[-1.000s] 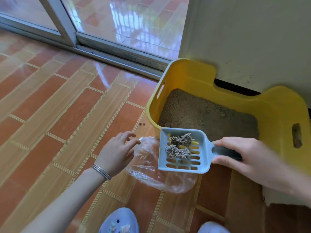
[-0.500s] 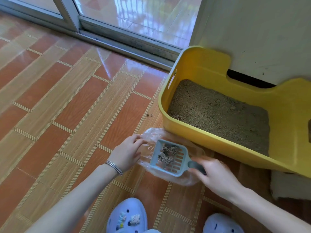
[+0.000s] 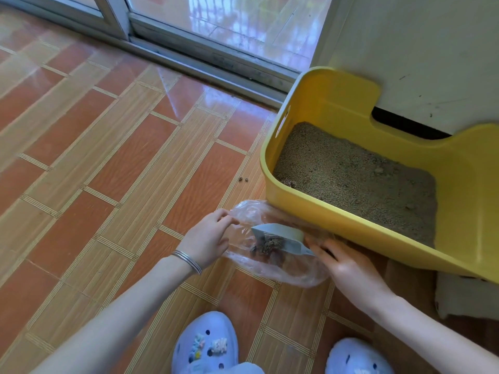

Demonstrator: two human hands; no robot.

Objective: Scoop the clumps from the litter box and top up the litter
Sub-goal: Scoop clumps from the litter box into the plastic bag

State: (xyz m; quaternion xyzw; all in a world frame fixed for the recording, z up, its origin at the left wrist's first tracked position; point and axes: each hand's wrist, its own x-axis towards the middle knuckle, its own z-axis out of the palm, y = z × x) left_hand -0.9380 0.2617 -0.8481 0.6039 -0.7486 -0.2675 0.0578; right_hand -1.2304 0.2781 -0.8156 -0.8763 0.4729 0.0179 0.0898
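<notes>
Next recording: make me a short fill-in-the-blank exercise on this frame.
1. The litter box is coloured ____.
2. The right hand tilts the scoop, spilling clumps into the plastic ____.
3. The bracelet sits on the ____ wrist.
Missing: yellow; bag; left.

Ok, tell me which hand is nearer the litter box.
Right. The right hand grips the scoop beside the litter box; the left hand holds the plastic bag farther off.
</notes>
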